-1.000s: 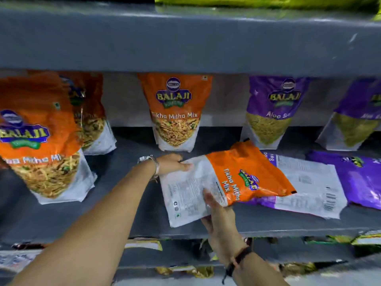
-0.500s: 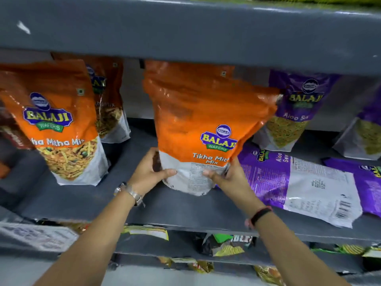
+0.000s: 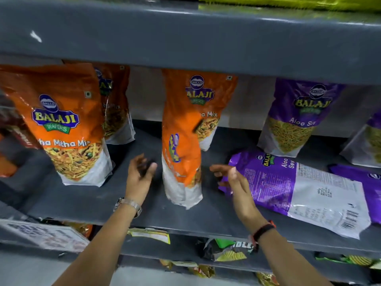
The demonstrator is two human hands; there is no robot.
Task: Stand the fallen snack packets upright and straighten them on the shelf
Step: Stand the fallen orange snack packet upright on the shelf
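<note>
An orange Tikha Mitha Mix packet [image 3: 181, 153] stands upright on the grey shelf [image 3: 144, 211], turned edge-on toward me. My left hand [image 3: 140, 172] hovers open just left of it, not touching. My right hand [image 3: 231, 176] is open just right of it, fingers spread, beside a purple Aloo Sev packet [image 3: 299, 190] that lies flat on the shelf. Another purple packet [image 3: 367, 182] lies flat at the far right edge. Behind the edge-on packet stands a second orange packet [image 3: 206, 104].
Upright orange packets stand at the left [image 3: 66, 124] and behind it [image 3: 115, 104]. Upright purple Aloo Sev packets [image 3: 296, 116] stand at the back right. The shelf above [image 3: 185, 38] overhangs closely. A lower shelf holds more packets [image 3: 224, 250].
The orange packet that both hands held by its base now stands on its own, rotated edge-on. Both hands have let go and drawn a little apart from it.
</note>
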